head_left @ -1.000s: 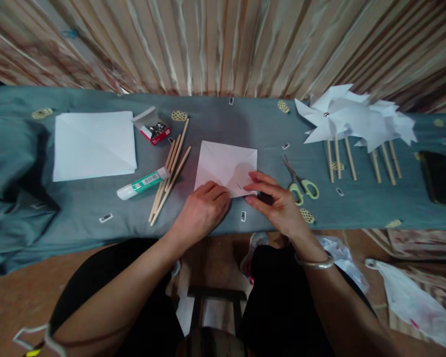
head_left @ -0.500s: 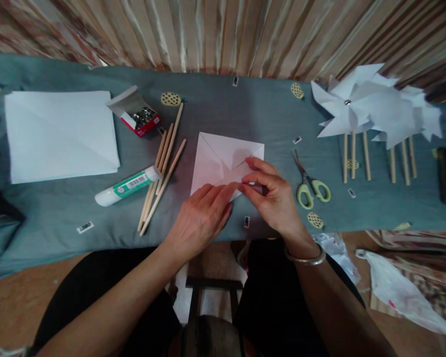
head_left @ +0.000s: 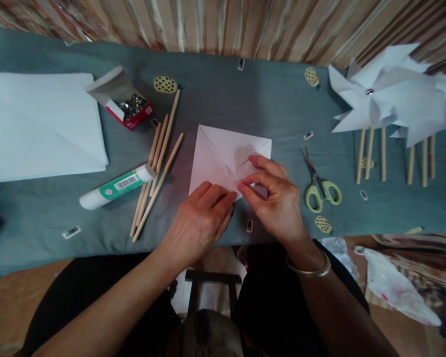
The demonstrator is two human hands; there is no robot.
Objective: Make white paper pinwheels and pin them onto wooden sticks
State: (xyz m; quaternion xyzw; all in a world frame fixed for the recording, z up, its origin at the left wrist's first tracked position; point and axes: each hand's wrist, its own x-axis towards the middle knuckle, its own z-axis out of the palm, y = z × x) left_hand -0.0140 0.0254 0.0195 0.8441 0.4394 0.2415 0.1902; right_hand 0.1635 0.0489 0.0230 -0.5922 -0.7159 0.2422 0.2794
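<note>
A white square sheet of paper [head_left: 217,161] lies in front of me, with slits running in from its corners. My left hand [head_left: 202,213] has curled fingers on the sheet's near left part, thumb and forefinger together at its near edge. Thumb and forefinger of my right hand [head_left: 277,198] pinch a bit of the paper at the near right, folded toward the middle. The right hand's other fingers rest bent over the sheet and hide its right corner. Green-handled scissors [head_left: 321,186] lie with blades apart, right of my right hand.
Left of the sheet are several wooden sticks [head_left: 158,173], a glue stick [head_left: 117,186], an open red box [head_left: 134,114] of metal fasteners and a stack of white paper [head_left: 44,126]. Paper pinwheels [head_left: 386,94] on sticks lie at the right. A pleated curtain [head_left: 223,29] hangs behind the table.
The view has shifted closer to the table. My left fingertips have drawn back slightly from the right hand's fingertips, while the right hand keeps its pinch on the paper.
</note>
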